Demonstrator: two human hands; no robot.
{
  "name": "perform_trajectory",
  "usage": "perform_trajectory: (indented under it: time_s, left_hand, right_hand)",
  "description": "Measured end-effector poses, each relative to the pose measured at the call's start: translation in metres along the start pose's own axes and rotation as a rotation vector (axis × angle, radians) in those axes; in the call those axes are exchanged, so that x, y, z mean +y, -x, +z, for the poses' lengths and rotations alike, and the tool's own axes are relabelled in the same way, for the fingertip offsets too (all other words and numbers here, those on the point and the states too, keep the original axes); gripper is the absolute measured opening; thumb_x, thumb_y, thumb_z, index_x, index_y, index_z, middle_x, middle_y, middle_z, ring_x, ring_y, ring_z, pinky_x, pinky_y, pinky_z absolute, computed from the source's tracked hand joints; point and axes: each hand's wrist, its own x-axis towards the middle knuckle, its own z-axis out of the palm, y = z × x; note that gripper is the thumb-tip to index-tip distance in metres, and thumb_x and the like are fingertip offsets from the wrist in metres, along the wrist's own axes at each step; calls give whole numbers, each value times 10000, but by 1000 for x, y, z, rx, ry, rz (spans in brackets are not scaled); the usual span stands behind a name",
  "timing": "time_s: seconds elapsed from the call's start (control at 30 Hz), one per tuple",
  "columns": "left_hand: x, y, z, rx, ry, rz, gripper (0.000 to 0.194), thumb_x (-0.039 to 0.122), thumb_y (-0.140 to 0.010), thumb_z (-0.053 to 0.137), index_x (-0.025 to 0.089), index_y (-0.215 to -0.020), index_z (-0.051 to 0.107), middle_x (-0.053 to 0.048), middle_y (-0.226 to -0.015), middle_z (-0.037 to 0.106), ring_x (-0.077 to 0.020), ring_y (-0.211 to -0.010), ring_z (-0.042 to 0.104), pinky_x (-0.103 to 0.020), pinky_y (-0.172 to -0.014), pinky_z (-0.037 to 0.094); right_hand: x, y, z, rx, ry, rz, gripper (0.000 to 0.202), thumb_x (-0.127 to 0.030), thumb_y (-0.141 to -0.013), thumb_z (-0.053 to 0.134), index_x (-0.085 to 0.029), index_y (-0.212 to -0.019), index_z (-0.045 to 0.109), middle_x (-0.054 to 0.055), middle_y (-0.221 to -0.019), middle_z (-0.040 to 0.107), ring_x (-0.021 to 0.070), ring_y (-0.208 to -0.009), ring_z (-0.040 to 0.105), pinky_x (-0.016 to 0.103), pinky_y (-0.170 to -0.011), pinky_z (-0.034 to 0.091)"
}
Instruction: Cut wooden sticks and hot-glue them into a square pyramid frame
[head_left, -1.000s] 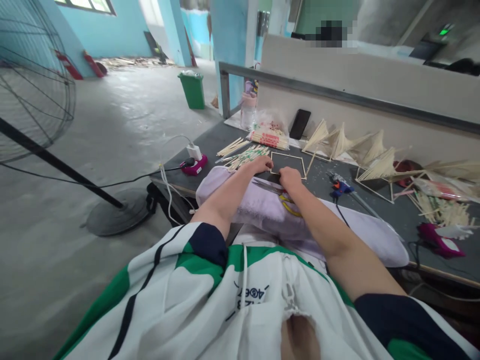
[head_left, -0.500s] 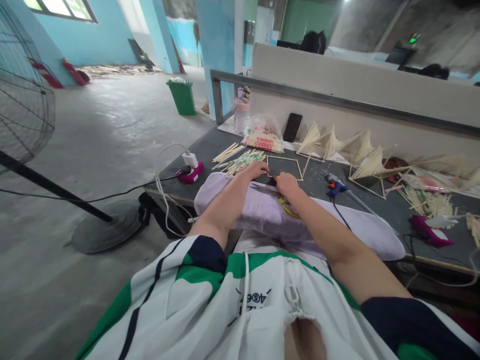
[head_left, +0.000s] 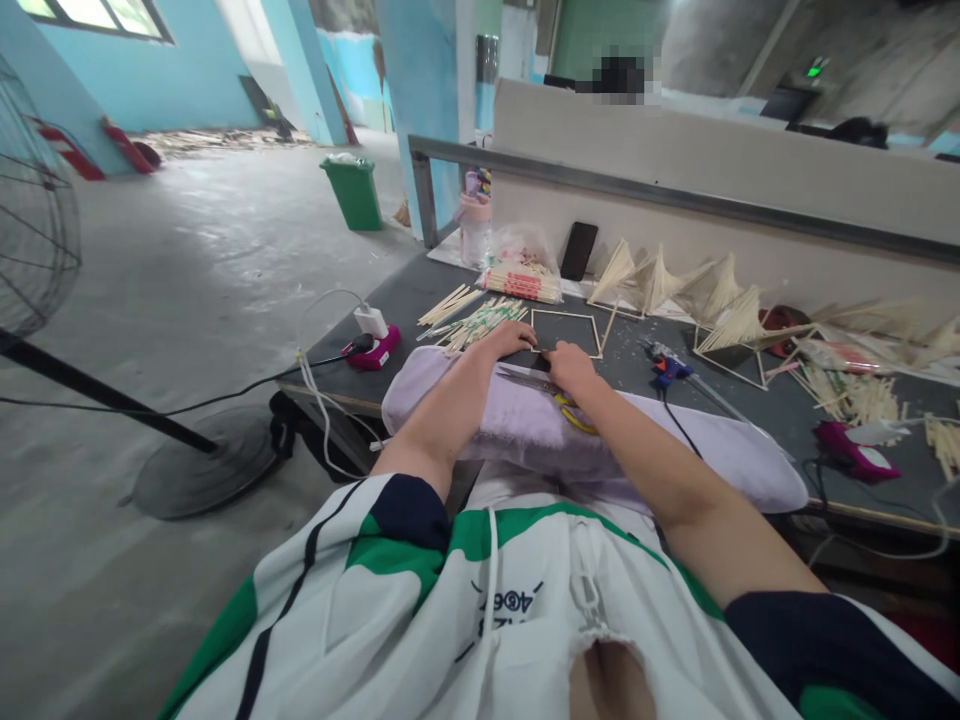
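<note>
A thin wooden stick frame (head_left: 566, 313) lies on the dark table in front of me. My left hand (head_left: 514, 338) is at its near left corner, with fingers bent together; what they hold is too small to name. My right hand (head_left: 568, 364) is closed at the frame's near side, its fingertips close to the left ones, and its grip is not clear. Below the hands, scissors with yellow handles (head_left: 576, 415) rest on a lilac towel (head_left: 517, 420). Loose sticks (head_left: 487, 322) lie left of the frame.
A blue glue gun (head_left: 670, 370) with a cable lies right of the frame. Stick models (head_left: 660, 285), a black phone (head_left: 580, 250) and a bag of sticks (head_left: 521, 280) stand behind. Pink power sockets (head_left: 375, 348) sit left and right. A fan (head_left: 37, 220) stands at the left.
The view has shifted slightly, so the surroundings sit a little further left. Both hands stay at the near side of the frame, with barely any movement.
</note>
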Motion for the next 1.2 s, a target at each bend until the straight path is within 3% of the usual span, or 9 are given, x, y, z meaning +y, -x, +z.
perform_trajectory:
  time_s: [0.6,1.2]
  left_hand:
    - [5,1,-4,-72,3,-20,147,94,-778,722,176,-857,814,-43,-994,812,-197,-1001,738,-278,-976,553]
    - [8,1,-3,-56,20,-8,129,84,-785,720,166,-841,802,-53,-962,798,-198,-978,725,-307,-974,557]
  right_hand:
    - [2,-1,2,-10,0,-26,536,-193,-1097,347,-236,-1538,649,163,-1376,679,288,-1247,657,357,-994,531]
    - [1,2,-1,-14,-8,-22,566,-283,-1145,243,-223,-1541,643,176,-1417,651,305,-1305,605,377,-979,546]
